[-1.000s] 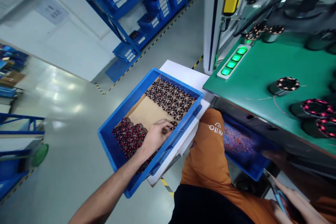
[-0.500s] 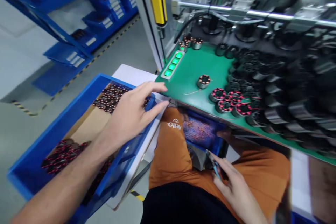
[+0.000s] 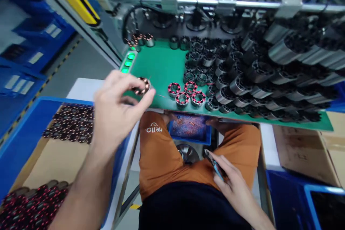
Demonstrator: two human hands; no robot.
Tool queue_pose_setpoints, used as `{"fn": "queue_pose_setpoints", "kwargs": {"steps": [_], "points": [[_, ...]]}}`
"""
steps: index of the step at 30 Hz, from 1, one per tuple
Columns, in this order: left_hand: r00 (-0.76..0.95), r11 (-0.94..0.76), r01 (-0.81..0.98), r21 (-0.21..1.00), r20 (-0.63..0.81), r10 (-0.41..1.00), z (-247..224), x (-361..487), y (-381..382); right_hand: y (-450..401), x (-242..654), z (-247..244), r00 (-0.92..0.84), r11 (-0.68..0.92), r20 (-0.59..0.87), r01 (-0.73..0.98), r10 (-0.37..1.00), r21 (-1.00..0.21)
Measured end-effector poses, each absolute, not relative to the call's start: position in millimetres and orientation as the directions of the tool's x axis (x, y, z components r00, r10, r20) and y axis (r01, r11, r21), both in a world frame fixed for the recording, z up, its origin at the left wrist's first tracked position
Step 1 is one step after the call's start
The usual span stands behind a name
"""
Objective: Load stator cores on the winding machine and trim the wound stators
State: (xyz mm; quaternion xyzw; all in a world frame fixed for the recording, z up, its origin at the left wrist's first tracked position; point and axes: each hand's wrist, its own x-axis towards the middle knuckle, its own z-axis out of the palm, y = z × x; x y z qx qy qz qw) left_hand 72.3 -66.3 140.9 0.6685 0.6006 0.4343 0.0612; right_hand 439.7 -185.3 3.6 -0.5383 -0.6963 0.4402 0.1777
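Note:
My left hand (image 3: pixel 121 100) is at the near left edge of the green work surface (image 3: pixel 161 59), its thumb and fingers closed around a copper-wound motor stator (image 3: pixel 142 86). A short wire end sticks up from that stator. To its right stand several stators with pink-red windings (image 3: pixel 182 98), loose wire ends on some. Low over my lap, my right hand (image 3: pixel 229 176) is closed on small wire cutters (image 3: pixel 214 163) with blue on the handle, jaws pointing up and left.
Rows of black-and-silver stators (image 3: pixel 242 82) fill the right side. Copper-wound stators (image 3: pixel 148 39) stand by the green-lit buttons (image 3: pixel 128 63). A blue crate (image 3: pixel 40 102) at left holds wound stators and cardboard. A blue bin (image 3: pixel 190 138) with wire scraps sits under the edge. A metal rail (image 3: pixel 199 3) crosses behind.
My view has swung right. My left hand has reached the lone copper-wound stator and taken hold of it, shifting it left from its spot. The right hand keeps the cutters over my lap.

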Motion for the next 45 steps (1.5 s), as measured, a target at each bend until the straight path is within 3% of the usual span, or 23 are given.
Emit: {"fn": "queue_pose_setpoints", "kwargs": {"steps": [3, 9, 14, 27, 32, 34, 37, 41, 45], "points": [[-0.011, -0.304, 0.792, 0.529, 0.511, 0.860, 138, 99, -112, -180, 415, 35, -0.379, 0.068, -0.124, 0.456, 0.917, -0.887], [0.118, -0.414, 0.694, 0.590, 0.474, 0.873, 116, 137, -148, -169, 393, 74, -0.405, 0.162, 0.040, 0.272, 0.914, -0.949], [0.092, -0.378, 0.663, 0.646, 0.430, 0.898, 109, 140, -151, -168, 394, 76, -0.441, 0.136, 0.016, 0.242, 0.897, -0.961], [0.102, -0.381, 0.670, 0.637, 0.429, 0.897, 108, 145, -160, -170, 395, 79, -0.418, 0.172, 0.042, 0.277, 0.907, -0.945], [0.071, -0.363, 0.644, 0.674, 0.419, 0.905, 106, 146, -161, -167, 394, 75, -0.425, 0.206, 0.097, 0.216, 0.900, -0.955], [0.022, -0.298, 0.543, 0.785, 0.341, 0.940, 103, 145, -160, -164, 398, 72, -0.400, 0.187, 0.074, 0.252, 0.913, -0.949], [-0.013, -0.037, 0.188, 0.981, 0.040, 0.999, 91, 142, -157, -157, 405, 65, -0.333, 0.156, 0.014, 0.403, 0.943, -0.902], [-0.044, 0.163, -0.246, 0.955, -0.179, 0.983, 76, 146, -152, -152, 407, 59, -0.326, 0.297, 0.143, 0.494, 0.934, -0.817], [-0.017, 0.197, -0.337, 0.921, -0.215, 0.977, 76, 159, -147, -156, 399, 58, -0.325, 0.430, 0.295, 0.519, 0.898, -0.738]]}}
